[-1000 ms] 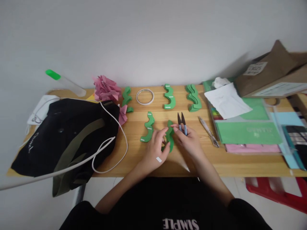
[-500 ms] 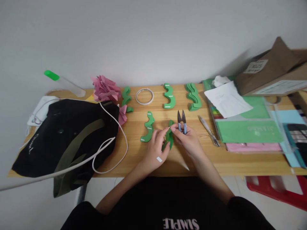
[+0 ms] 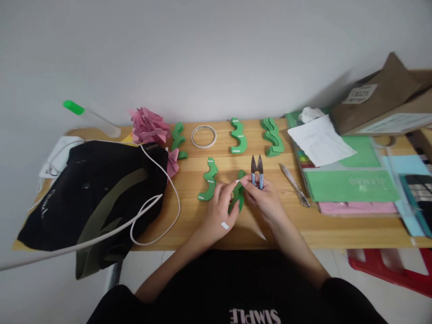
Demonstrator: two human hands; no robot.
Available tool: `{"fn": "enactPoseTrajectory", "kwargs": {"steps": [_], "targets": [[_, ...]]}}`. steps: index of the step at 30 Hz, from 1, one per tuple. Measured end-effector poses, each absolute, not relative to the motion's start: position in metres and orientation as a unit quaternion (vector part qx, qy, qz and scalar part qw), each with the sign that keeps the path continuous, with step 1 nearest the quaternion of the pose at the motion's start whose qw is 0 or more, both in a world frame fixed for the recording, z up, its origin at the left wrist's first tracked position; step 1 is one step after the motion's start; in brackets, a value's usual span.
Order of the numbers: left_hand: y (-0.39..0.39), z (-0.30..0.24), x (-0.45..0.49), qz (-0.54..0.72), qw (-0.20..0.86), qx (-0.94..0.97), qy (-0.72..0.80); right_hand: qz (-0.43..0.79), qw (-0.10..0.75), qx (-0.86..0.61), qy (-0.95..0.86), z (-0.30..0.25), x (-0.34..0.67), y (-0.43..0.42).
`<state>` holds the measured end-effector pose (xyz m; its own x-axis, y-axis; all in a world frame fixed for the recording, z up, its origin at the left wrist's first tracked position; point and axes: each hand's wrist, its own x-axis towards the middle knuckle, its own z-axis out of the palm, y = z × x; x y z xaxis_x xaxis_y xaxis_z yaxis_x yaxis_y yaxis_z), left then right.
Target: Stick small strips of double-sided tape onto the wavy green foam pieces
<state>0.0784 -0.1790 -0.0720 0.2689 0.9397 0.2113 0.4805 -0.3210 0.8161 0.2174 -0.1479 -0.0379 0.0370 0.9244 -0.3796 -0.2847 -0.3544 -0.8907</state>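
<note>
My left hand (image 3: pixel 218 208) rests on the wooden table (image 3: pixel 189 216) with its fingers curled on a wavy green paper piece (image 3: pixel 237 198). My right hand (image 3: pixel 266 198) is closed round small blue-handled snips (image 3: pixel 257 170), blades pointing away from me, and its fingertips pinch a tiny white strip at the top of that green piece. A small white tape bit sticks to the back of my left hand. Another wavy green piece (image 3: pixel 209 180) with white tabs lies just left of my hands.
More green wavy pieces (image 3: pixel 239 136) and a stack of them (image 3: pixel 272 137) lie at the back beside a tape roll (image 3: pixel 204 136) and pink paper flower (image 3: pixel 149 125). A black bag (image 3: pixel 87 189) with white cable fills the left. Coloured paper packs (image 3: pixel 351 184), tweezers (image 3: pixel 293 184) and a brown box (image 3: pixel 388 101) sit right.
Both hands have shifted slightly on the green piece; the right fingertips have drawn in to its top edge, where a small white strip now shows. Nothing else moved.
</note>
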Motion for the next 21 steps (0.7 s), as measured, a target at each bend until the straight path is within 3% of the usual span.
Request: {"fn": "enactPoseTrajectory", "kwargs": {"steps": [9, 16, 21], "targets": [[-0.177, -0.072, 0.078, 0.350, 0.278, 0.737, 0.508, 0.606, 0.496, -0.545, -0.300, -0.041, 0.219, -0.148], [-0.177, -0.072, 0.079, 0.369, 0.273, 0.733, 0.502, 0.497, 0.533, -0.601, -0.328, -0.048, 0.223, -0.155], [-0.177, -0.072, 0.084, 0.399, 0.281, 0.707, 0.513, 0.384, 0.441, -0.665, -0.464, -0.054, 0.230, -0.170]]}}
